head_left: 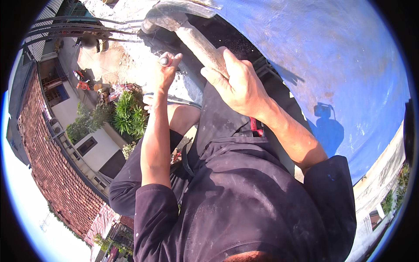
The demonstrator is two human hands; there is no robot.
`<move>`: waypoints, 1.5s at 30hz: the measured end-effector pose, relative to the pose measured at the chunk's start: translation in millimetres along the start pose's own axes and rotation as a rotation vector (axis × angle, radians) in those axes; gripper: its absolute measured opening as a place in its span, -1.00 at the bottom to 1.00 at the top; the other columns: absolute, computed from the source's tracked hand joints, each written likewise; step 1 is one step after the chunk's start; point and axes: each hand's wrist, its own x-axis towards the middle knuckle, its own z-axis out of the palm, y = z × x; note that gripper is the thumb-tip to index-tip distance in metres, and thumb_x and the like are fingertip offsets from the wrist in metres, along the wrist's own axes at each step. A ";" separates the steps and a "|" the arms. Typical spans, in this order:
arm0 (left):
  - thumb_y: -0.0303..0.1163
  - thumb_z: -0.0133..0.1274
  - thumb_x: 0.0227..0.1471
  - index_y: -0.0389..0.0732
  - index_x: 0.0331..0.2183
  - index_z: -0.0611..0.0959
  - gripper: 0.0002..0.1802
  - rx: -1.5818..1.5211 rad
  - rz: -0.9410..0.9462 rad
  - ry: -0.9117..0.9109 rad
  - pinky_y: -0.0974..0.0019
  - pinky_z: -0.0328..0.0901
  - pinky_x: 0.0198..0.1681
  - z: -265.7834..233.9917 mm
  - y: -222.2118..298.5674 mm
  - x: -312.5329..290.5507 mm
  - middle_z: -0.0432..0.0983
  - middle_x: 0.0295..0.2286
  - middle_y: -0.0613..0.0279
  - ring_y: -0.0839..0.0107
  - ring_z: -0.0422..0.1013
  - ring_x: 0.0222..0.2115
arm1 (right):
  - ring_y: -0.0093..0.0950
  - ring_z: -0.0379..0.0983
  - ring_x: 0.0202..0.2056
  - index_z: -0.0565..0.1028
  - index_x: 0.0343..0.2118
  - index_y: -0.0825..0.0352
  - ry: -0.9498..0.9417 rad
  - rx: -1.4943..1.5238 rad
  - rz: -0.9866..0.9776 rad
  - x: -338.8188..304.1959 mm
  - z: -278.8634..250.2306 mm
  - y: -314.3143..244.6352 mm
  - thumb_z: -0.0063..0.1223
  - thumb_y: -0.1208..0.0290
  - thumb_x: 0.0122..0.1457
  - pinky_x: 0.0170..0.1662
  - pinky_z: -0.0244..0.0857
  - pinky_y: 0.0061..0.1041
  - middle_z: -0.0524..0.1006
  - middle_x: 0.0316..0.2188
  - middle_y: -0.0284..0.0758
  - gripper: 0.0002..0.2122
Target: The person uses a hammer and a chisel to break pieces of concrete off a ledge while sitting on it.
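Observation:
My right hand (240,87) grips the wooden handle of a hammer (203,49), raised at the top middle of the head view. The hammer's worn metal head (168,18) points up and left, above my left hand. My left hand (165,78) is closed around a metal rod (164,61), seen almost end-on, so its far end is hidden. Below both hands lies a rough, whitish concrete edge (128,11) in bright sun. Hammer and rod are apart. My bare foot (148,101) shows beside my left forearm.
Several dark steel bars (83,29) stick out leftward from the concrete. A blue tarp (349,56) hangs on the right, carrying my shadow. Far below on the left are a yard with a red motorbike (82,81), green plants (130,114) and a house with a tiled roof (50,161).

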 end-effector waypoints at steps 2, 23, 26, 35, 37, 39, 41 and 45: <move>-0.15 0.29 0.07 -0.17 -0.56 0.51 -0.61 -0.051 0.001 0.015 0.35 0.22 -0.43 4.2 1.1 3.4 0.31 -0.65 0.41 0.56 0.22 -0.57 | 0.05 0.52 -0.52 0.37 -0.29 0.47 0.076 0.069 -0.064 10.8 4.3 -10.6 0.13 0.28 0.28 -0.53 0.32 -0.19 0.48 -0.61 0.06 -0.69; -0.21 0.31 0.05 -0.19 -0.53 0.59 -0.69 -0.048 0.041 -0.112 0.34 0.27 -0.42 10.6 22.7 17.5 0.38 -0.64 0.45 0.61 0.27 -0.56 | 0.03 0.56 -0.49 0.40 -0.19 0.53 -0.241 -0.146 0.264 -3.2 5.1 33.2 0.08 0.20 0.31 -0.45 0.37 -0.17 0.51 -0.60 0.04 -0.62; -0.23 0.34 0.03 -0.18 -0.56 0.57 -0.67 -0.039 -0.075 -0.103 0.39 0.22 -0.46 19.2 17.8 12.1 0.36 -0.65 0.50 0.64 0.24 -0.57 | 0.04 0.54 -0.50 0.40 -0.21 0.54 -0.038 -0.041 0.147 -6.5 -1.7 12.3 0.08 0.21 0.31 -0.46 0.36 -0.17 0.49 -0.59 0.05 -0.63; -0.20 0.31 0.05 -0.13 -0.53 0.60 -0.72 -0.146 -0.028 -0.082 0.41 0.23 -0.44 14.0 23.8 8.4 0.39 -0.62 0.53 0.64 0.26 -0.55 | -0.01 0.47 -0.57 0.33 -0.24 0.51 -0.224 -0.145 0.266 -12.3 10.0 48.2 0.06 0.19 0.33 -0.49 0.29 -0.23 0.45 -0.62 0.04 -0.63; -0.18 0.31 0.04 -0.12 -0.52 0.63 -0.72 -0.076 -0.053 -0.091 0.42 0.23 -0.43 4.3 13.3 9.0 0.39 -0.63 0.51 0.63 0.26 -0.56 | -0.01 0.49 -0.56 0.35 -0.25 0.50 -0.153 -0.102 0.204 -13.8 4.5 21.4 0.08 0.20 0.32 -0.49 0.30 -0.22 0.45 -0.63 0.04 -0.63; -0.13 0.32 0.03 -0.13 -0.51 0.63 -0.69 0.006 -0.110 -0.097 0.38 0.25 -0.42 6.6 15.2 6.4 0.40 -0.63 0.48 0.62 0.28 -0.56 | -0.01 0.52 -0.54 0.38 -0.27 0.49 0.045 -0.041 0.062 -12.7 4.5 5.9 0.11 0.18 0.30 -0.51 0.32 -0.19 0.48 -0.63 0.02 -0.63; -0.11 0.31 0.03 -0.15 -0.50 0.63 -0.67 0.042 -0.086 -0.113 0.36 0.27 -0.40 10.8 24.0 9.7 0.42 -0.62 0.48 0.61 0.30 -0.54 | -0.01 0.51 -0.54 0.36 -0.30 0.45 0.192 0.012 -0.001 -12.3 21.1 19.5 0.11 0.18 0.30 -0.53 0.31 -0.19 0.46 -0.65 0.01 -0.65; -0.11 0.30 0.04 -0.15 -0.49 0.64 -0.67 -0.006 -0.072 -0.087 0.35 0.29 -0.38 12.2 37.7 4.9 0.46 -0.60 0.46 0.61 0.33 -0.52 | 0.07 0.53 -0.48 0.36 -0.18 0.51 -0.210 -0.164 0.306 -8.3 17.6 48.7 0.04 0.19 0.34 -0.44 0.37 -0.28 0.49 -0.56 0.07 -0.64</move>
